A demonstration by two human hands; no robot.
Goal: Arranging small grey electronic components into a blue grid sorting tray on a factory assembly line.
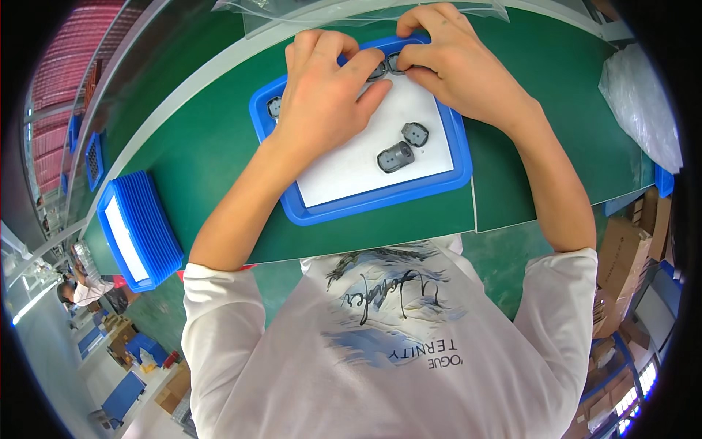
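Note:
A blue tray (468, 157) lined with a white sheet (344, 179) sits in front of me on the green table. At its far side, my left hand (322, 99) has thumb and forefinger closed about a small dark grey plastic part (377, 72). Just beside it, my right hand (457, 69) grips another dark grey plastic part (395, 64), partly hidden by the fingers. Two similar parts, a longer one (395, 156) and a rounder one (415, 134), lie close together toward the tray's right. One more part (274, 107) rests at the far left corner, beside my left wrist.
Left of the tray, a stack of blue trays (142, 230) stands near the table's edge. Clear plastic film (365, 13) lies along the far edge, and a plastic bag (643, 106) sits at the right end. Cardboard boxes (621, 256) stand at lower right. A distant person (84, 289) appears at far left.

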